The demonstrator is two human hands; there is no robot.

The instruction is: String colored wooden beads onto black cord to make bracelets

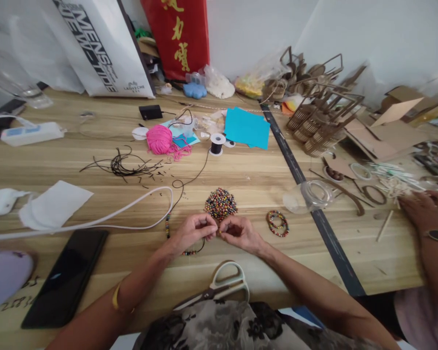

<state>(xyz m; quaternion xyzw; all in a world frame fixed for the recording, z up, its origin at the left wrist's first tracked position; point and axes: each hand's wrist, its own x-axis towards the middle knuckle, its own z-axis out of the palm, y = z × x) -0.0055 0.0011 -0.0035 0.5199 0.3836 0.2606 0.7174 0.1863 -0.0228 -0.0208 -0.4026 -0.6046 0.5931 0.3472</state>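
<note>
Our L hand (197, 229) pinches cord (203, 244), R hand (243, 235) a bead (220, 232), it seems; tips close, prob. for fine control. Pile (221, 203) sits just beyond, w/in reach.

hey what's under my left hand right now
Strung beads show to the left of your left hand and on its near side, where black cord loops up to it. Whatever lies directly beneath the hand is covered.
</note>
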